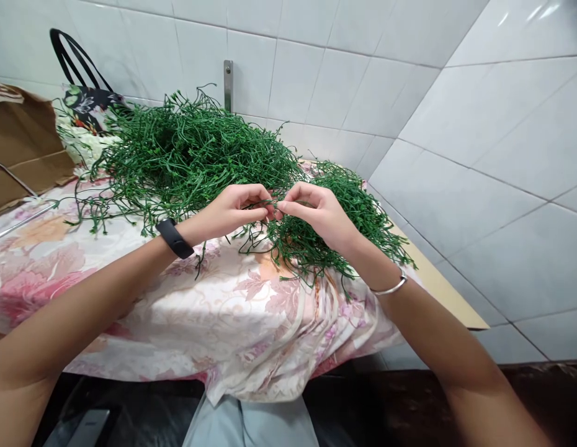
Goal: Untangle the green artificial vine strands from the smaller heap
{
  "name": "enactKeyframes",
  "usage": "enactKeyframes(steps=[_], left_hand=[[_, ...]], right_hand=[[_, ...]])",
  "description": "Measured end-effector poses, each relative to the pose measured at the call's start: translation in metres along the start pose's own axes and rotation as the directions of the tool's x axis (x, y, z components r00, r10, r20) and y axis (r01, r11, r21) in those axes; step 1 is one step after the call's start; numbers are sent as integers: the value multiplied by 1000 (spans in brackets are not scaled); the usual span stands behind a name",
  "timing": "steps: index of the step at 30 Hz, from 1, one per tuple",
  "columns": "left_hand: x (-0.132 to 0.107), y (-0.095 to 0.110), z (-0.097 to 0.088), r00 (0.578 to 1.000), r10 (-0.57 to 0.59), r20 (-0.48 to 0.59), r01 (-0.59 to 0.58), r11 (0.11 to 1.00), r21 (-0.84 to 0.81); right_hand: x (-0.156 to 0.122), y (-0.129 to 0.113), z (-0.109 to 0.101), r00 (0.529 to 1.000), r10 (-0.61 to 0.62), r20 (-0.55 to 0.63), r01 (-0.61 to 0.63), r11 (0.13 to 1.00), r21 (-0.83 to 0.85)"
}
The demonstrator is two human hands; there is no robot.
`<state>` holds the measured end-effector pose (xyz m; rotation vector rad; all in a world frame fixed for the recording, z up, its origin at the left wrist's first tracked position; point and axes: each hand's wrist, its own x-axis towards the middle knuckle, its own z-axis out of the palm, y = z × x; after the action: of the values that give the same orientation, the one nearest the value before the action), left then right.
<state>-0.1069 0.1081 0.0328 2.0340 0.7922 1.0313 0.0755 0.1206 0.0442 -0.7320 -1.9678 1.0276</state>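
Cloth (167, 326) printed with pink, orange and purple flowers covers the work surface, with pale tiled walls (298, 74) meeting in a corner behind it. From the left stand a brown cardboard box (28, 146), a thin metal rod (23, 221) in front of it, and a dark floral bag (88, 102) with black handles. Next comes a large heap of green artificial stems (190, 149), a metal bracket (228, 84) on the wall behind it, then a smaller heap (358, 205) to the right.

Cloth shows along the front left, between the large heap and the hanging front edge; at the middle it falls in folds over the person's pale trousers (251, 425). On the right, a bare yellowish board (449, 288) juts past the cloth beside the wall.

The left hand (239, 208), with a black band on its wrist, has its thumb and forefinger pinched on a thin green stem (264, 203). The right hand (314, 211), a silver bangle below it, pinches just beside, fingertips nearly meeting the left's, seemingly on that same stem, though the fingers partly hide it.
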Motion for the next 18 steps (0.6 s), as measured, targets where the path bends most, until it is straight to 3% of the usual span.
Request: enactKeyframes(steps=[8,12,18], left_hand=[[2,-4,1,998,-20,55,13,993,116],[1,-8,3,998,22,56,-37,959,282],[1,-11,6,996,81,35,-87,846,526]], right_hand=[[0,1,-1,999,3,44,2,995,-100],[1,4,0,999,-5,45,14,979,-203],[0,10,1,994,-81,72,107,839,-534]])
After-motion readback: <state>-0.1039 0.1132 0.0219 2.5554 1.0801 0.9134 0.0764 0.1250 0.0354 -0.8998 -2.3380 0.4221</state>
